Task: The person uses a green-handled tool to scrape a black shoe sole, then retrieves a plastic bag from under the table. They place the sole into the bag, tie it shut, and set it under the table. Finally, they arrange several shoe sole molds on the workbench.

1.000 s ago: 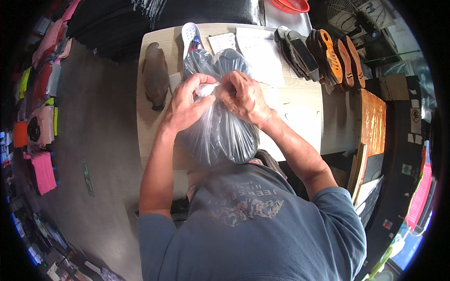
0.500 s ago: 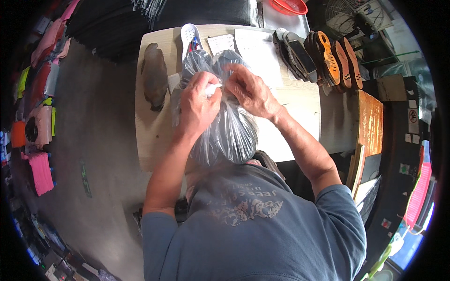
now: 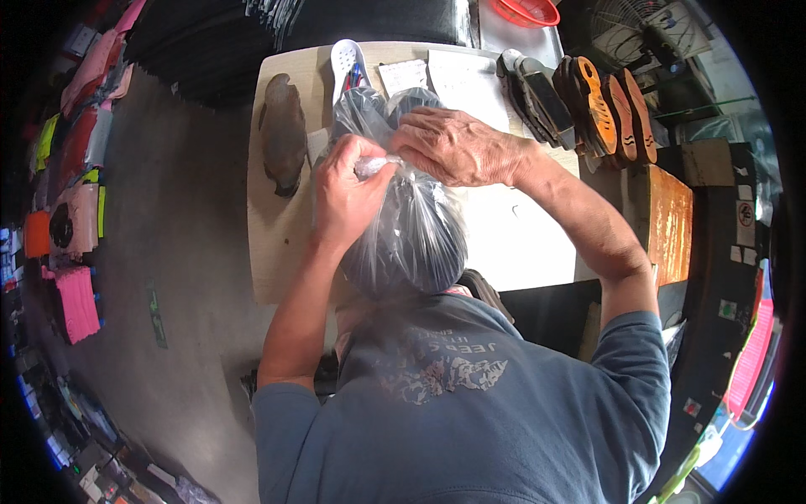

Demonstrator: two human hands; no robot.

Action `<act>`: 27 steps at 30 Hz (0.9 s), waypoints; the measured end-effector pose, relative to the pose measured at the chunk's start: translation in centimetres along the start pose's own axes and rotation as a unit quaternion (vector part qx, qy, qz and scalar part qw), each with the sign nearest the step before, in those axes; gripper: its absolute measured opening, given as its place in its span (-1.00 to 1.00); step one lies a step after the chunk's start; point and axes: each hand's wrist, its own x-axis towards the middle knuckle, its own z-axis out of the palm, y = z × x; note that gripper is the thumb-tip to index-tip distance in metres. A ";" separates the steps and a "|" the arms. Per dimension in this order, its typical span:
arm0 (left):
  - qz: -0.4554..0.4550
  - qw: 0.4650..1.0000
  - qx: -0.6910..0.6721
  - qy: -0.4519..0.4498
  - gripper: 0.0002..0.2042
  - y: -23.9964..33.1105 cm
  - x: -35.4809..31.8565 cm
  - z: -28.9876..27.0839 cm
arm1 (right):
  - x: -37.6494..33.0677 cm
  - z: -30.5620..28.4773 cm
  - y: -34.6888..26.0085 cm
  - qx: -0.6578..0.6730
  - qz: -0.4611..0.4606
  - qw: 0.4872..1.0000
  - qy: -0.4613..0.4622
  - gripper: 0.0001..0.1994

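Observation:
A clear plastic bag (image 3: 403, 244) with dark contents bulges at the near edge of the table, gathered at a neck between my hands. My left hand (image 3: 348, 189) is closed, with a crumpled whitish bit of plastic between thumb and fingers beside the neck. Over the neck's right side, my right hand (image 3: 457, 149) is bent with its fingers curled in and pressed onto the plastic; the fingertips are partly hidden. Two more dark lumps under clear plastic (image 3: 361, 109) rise just beyond my hands. I cannot tell whether they belong to the same bag.
On the table (image 3: 273, 244) lie a worn brown sole-shaped piece (image 3: 281, 134), a white perforated insole (image 3: 345, 60) with pens, and paper sheets (image 3: 466, 76). Several soles (image 3: 598, 105) and a dark phone (image 3: 544, 99) line the right side. A red basket (image 3: 525, 10) stands beyond.
My right hand has turned over, its back now facing up across the bag's neck, and the elbow has swung outward to the right. My left hand stays almost in place.

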 end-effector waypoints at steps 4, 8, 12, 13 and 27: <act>0.064 0.997 0.019 -0.027 -0.77 0.0 0.1 -0.8 | 0.0 -0.7 0.2 -0.087 -0.049 0.995 -0.021 -0.82; 0.109 0.990 0.081 -0.034 -0.79 0.1 -0.2 -1.1 | 0.0 -0.1 0.7 -0.087 -0.068 0.994 0.000 -0.80; 0.118 0.988 0.098 -0.028 -0.80 0.3 -0.9 -1.3 | -0.2 0.9 1.6 -0.088 -0.066 0.994 -0.016 -0.81; 0.122 0.987 0.100 -0.026 -0.80 0.2 -1.1 -1.3 | -0.3 1.1 1.9 -0.084 -0.066 0.994 -0.017 -0.82; -0.016 0.998 0.065 0.016 -0.68 -0.6 -4.8 -2.7 | -0.2 0.6 -1.5 -0.054 0.016 0.998 -0.008 -0.61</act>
